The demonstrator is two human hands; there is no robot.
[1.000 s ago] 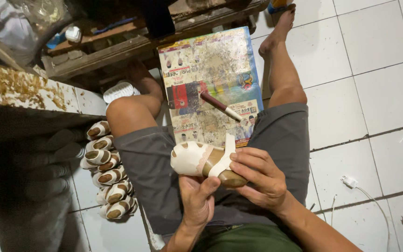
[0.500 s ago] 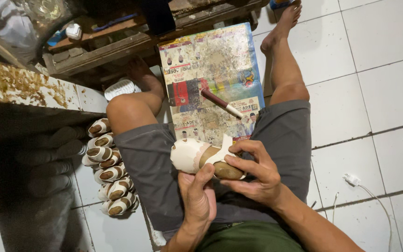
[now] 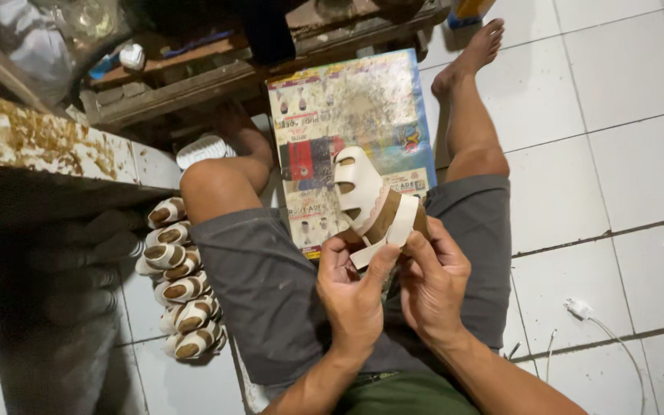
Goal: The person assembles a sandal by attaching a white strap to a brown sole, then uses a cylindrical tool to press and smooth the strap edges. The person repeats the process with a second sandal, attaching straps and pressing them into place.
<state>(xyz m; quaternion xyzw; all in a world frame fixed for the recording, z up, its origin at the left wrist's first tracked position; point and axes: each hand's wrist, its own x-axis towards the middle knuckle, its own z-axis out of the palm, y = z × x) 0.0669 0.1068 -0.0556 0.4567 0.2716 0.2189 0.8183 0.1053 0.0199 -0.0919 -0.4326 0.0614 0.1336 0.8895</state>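
While both hands grip the sandal point(image 3: 374, 204) over the lap, left hand point(image 3: 355, 296) pinches the sole edge, right hand point(image 3: 433, 280) clamps the heel. Risk: w/ fingertip grip only, it could slip onto the poster point(image 3: 347, 115).

1. The floor point(image 3: 624, 77) is made of big white tiles with dark lines between them.
2. A colourful printed sheet point(image 3: 347, 115) lies flat on the floor, between the person's legs.
3. A row of shoes point(image 3: 178, 277) lies on the floor at the left, one just beside the next, near the knee.
4. A white plug point(image 3: 578, 310) with a thin cord lies on the floor at the right.
5. A wooden shelf point(image 3: 194, 88) stands low on the floor at the top.
6. A bare foot point(image 3: 478, 50) rests on the tiles.
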